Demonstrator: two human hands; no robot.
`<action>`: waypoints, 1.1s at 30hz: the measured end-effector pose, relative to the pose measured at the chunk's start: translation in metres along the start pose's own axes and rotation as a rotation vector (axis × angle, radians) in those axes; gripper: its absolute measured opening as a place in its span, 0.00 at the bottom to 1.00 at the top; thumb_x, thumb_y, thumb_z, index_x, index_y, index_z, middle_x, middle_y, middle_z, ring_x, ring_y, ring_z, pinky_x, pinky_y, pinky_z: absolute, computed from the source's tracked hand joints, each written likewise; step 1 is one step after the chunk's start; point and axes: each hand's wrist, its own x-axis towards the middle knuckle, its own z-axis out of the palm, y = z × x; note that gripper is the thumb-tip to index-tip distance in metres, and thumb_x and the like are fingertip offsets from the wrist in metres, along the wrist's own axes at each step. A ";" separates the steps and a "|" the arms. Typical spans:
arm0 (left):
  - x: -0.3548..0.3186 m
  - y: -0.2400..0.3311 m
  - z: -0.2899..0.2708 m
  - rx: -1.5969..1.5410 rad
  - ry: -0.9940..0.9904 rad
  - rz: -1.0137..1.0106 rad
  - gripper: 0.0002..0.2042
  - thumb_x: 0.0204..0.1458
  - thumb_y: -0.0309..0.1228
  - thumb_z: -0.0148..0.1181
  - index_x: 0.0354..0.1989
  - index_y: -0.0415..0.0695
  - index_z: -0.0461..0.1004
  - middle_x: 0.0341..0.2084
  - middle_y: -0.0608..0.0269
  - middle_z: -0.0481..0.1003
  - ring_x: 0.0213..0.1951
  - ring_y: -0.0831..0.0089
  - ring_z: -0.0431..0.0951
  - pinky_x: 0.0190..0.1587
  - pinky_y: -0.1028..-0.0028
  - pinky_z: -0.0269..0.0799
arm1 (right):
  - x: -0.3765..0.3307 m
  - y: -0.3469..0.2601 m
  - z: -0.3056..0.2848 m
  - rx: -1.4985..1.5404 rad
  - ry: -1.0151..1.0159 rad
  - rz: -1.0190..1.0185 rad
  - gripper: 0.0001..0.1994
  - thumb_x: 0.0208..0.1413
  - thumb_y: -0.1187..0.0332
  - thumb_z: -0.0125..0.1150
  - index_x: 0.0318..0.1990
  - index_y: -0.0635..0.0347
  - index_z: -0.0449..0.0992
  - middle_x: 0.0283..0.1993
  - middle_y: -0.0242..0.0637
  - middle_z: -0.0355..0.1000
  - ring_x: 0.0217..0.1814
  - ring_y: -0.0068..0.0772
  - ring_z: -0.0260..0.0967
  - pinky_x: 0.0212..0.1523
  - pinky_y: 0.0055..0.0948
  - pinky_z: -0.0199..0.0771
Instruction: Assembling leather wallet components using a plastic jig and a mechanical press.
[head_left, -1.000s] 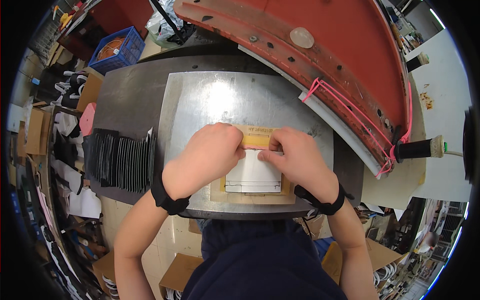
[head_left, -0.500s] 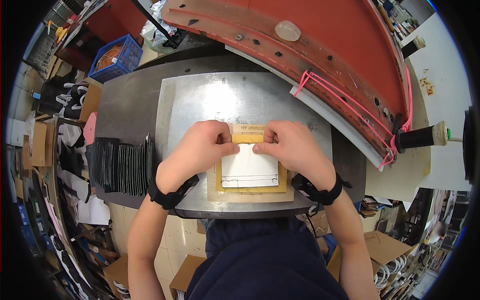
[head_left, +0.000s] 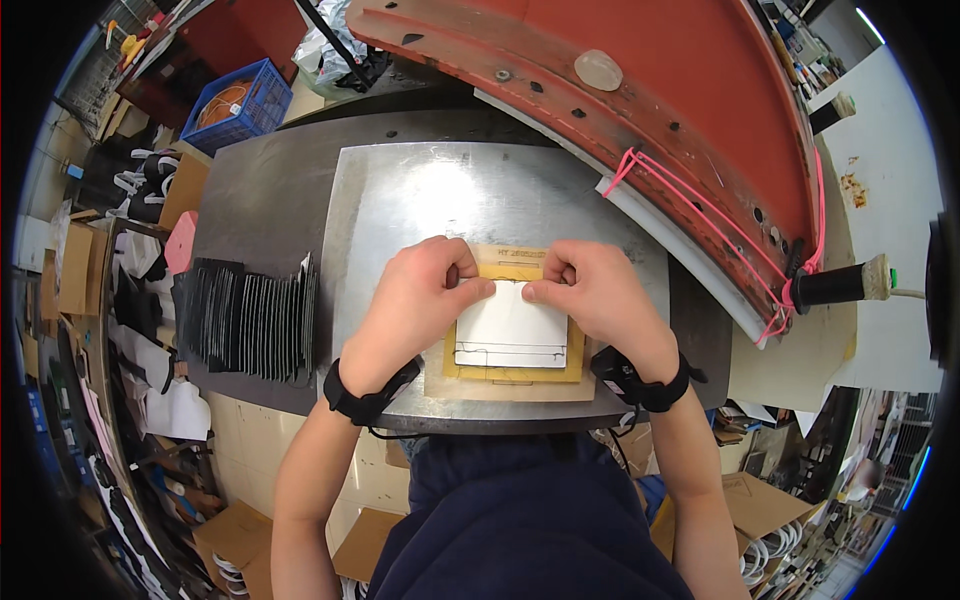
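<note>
A flat white rectangular piece [head_left: 511,325] lies on a yellow board [head_left: 512,374], with dark lines along its near edge. Under the board is a larger tan sheet [head_left: 470,389], resting on a shiny metal plate [head_left: 390,200]. My left hand [head_left: 420,290] has its thumb pressed at the white piece's far left corner, fingers curled. Opposite it, my right hand [head_left: 600,290] is also closed, its thumb on the far edge near the middle. Both appear to pinch that far edge; the fingertips beneath are hidden. Each wrist wears a black strapped device.
Left of the plate stands a row of thin black pieces [head_left: 250,318]. A red machine part [head_left: 680,100] slants across the far right, with pink cord [head_left: 690,205] and a black handle [head_left: 835,285]. A blue crate [head_left: 240,115] sits far left; cardboard boxes [head_left: 365,545] lie below.
The whole view has shifted slightly. Both hands stay at the white piece's far edge, and the piece sits a touch farther from the yellow board's near edge.
</note>
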 end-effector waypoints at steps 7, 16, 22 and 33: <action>-0.001 0.000 0.000 0.012 0.017 -0.012 0.11 0.50 0.28 0.72 0.28 0.36 0.74 0.18 0.63 0.69 0.22 0.77 0.66 0.26 0.72 0.64 | 0.002 -0.007 -0.007 -0.052 -0.053 0.038 0.17 0.47 0.60 0.76 0.27 0.66 0.77 0.20 0.37 0.68 0.24 0.28 0.63 0.27 0.32 0.62; 0.002 0.004 0.002 0.038 -0.004 -0.063 0.11 0.50 0.29 0.71 0.28 0.36 0.75 0.20 0.59 0.73 0.24 0.70 0.71 0.28 0.69 0.68 | 0.004 0.004 -0.006 -0.028 -0.020 -0.051 0.17 0.49 0.59 0.74 0.29 0.67 0.79 0.22 0.39 0.72 0.25 0.31 0.67 0.29 0.33 0.67; -0.005 0.008 -0.001 -0.003 0.008 -0.068 0.11 0.49 0.31 0.71 0.28 0.36 0.76 0.21 0.54 0.75 0.24 0.64 0.75 0.30 0.66 0.71 | -0.006 0.017 -0.015 0.012 -0.076 -0.133 0.13 0.51 0.62 0.73 0.32 0.63 0.79 0.28 0.36 0.72 0.28 0.30 0.66 0.31 0.32 0.67; -0.002 0.010 0.003 0.061 0.001 -0.033 0.10 0.51 0.29 0.71 0.29 0.36 0.76 0.17 0.63 0.71 0.22 0.79 0.68 0.26 0.74 0.65 | -0.011 0.023 -0.011 0.018 0.026 -0.094 0.15 0.48 0.62 0.75 0.27 0.63 0.75 0.27 0.34 0.69 0.28 0.27 0.63 0.29 0.31 0.63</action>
